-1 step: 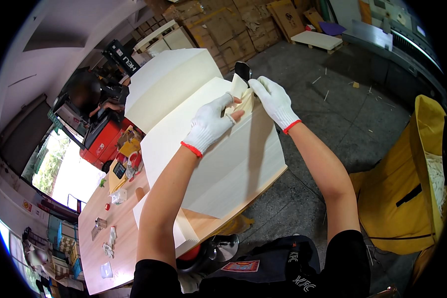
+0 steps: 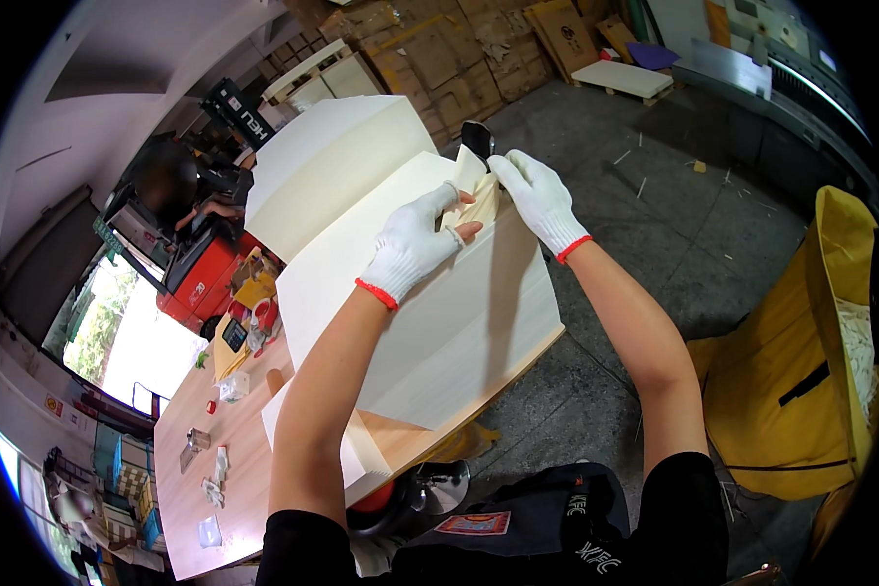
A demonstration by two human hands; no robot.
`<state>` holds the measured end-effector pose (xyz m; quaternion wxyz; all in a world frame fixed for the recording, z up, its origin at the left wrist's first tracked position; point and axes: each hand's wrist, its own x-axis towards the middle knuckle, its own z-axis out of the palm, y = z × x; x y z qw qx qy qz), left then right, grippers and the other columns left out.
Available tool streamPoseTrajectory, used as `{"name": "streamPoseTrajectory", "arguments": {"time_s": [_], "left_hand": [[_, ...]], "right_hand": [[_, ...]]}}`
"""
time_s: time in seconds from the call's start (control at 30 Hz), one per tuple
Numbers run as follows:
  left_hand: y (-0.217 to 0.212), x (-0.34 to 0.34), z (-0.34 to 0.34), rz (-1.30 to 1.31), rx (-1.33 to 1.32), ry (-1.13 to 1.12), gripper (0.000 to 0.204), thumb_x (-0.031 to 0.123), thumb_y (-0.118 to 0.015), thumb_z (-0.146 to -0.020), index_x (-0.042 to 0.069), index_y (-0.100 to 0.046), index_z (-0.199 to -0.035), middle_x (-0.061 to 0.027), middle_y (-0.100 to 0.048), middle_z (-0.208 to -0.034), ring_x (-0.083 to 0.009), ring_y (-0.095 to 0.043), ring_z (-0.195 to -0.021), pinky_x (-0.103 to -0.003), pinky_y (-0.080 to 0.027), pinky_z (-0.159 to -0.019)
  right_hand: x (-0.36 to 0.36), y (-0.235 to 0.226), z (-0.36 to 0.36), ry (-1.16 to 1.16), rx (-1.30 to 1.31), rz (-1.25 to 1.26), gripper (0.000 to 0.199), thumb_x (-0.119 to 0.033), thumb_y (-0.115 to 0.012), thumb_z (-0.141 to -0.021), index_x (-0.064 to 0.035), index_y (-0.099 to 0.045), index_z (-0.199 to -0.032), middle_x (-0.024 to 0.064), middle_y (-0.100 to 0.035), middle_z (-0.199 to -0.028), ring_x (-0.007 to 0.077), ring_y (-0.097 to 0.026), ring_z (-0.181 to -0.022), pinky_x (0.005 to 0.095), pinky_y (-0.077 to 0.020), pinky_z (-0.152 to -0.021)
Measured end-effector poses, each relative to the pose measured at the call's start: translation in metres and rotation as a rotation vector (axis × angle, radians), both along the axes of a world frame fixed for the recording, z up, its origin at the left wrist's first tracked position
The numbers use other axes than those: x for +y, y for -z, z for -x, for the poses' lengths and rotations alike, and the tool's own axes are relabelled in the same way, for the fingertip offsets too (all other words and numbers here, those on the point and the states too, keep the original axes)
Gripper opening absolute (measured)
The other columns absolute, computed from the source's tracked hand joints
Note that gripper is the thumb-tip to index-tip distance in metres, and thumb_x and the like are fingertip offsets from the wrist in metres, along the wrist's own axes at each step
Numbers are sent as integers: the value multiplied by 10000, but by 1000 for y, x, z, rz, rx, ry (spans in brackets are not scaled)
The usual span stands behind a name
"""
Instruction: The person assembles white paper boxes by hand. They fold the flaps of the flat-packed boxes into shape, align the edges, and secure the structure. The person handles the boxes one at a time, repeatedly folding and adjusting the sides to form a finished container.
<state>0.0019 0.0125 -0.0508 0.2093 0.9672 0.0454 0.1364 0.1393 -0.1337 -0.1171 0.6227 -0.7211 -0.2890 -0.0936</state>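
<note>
A tall stack of large white paper sheets point(image 2: 430, 322) stands on a wooden table. At its far right corner, several sheets point(image 2: 479, 200) are bent up and fanned. My right hand point(image 2: 532, 190), in a white knit glove with a red cuff, pinches the edge of these raised sheets. On top of the stack rests my left hand point(image 2: 415, 234), gloved alike but with bare thumb and fingertip showing. Its thumb and forefinger are spread apart beside the bent corner. Behind the hands stands another white paper stack point(image 2: 342, 156).
Left on the table point(image 2: 181, 420) lie a calculator point(image 2: 234, 335), red-handled tool point(image 2: 264, 313) and small items. A person sits in a red forklift point(image 2: 200, 278) beyond. A yellow bag point(image 2: 791, 361) stands at right. Flattened cardboard point(image 2: 439, 68) leans at the back; paper scraps litter the floor.
</note>
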Motion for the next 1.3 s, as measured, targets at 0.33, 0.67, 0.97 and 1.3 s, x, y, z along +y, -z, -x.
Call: {"name": "streamPoseTrajectory", "arguments": {"time_s": [0.33,0.67,0.97,1.3], "left_hand": [[-2,-2,2,-13,-22,7,349,305,-682,-942,163,-658,-1260,-121,-707,-980,-233,-658,-871,-370,-511,-828],[-9,-6,3,46,60,0,278,246,-568,-995,148,-661,-1239,-107,-683,-919,-224,-647,-826,-353,-513,-812],[-1,-1,3,15,-50,38,316,282,-619,-971,172,-664,-1264,-139,-711,-961,-246,-683,-867,-375,-522,-834],[-6,-9,5,-41,16,11,340,294,-700,-929,172,-667,-1244,-126,-703,-960,-250,-670,-887,-385,-514,-847]], "right_hand": [[-1,-1,1,15,5,14,571,-591,-462,-982,-49,-530,-815,131,-545,-725,296,-550,-716,405,-437,-719],[-1,2,0,30,-14,18,556,-575,-471,-991,-53,-520,-806,144,-521,-713,300,-519,-684,409,-426,-697],[-2,-2,5,19,6,12,559,-580,-474,-988,-54,-513,-802,139,-517,-708,290,-516,-682,403,-427,-696],[-1,1,3,32,5,9,541,-568,-483,-982,-53,-545,-829,151,-552,-732,310,-549,-704,406,-436,-701]]}}
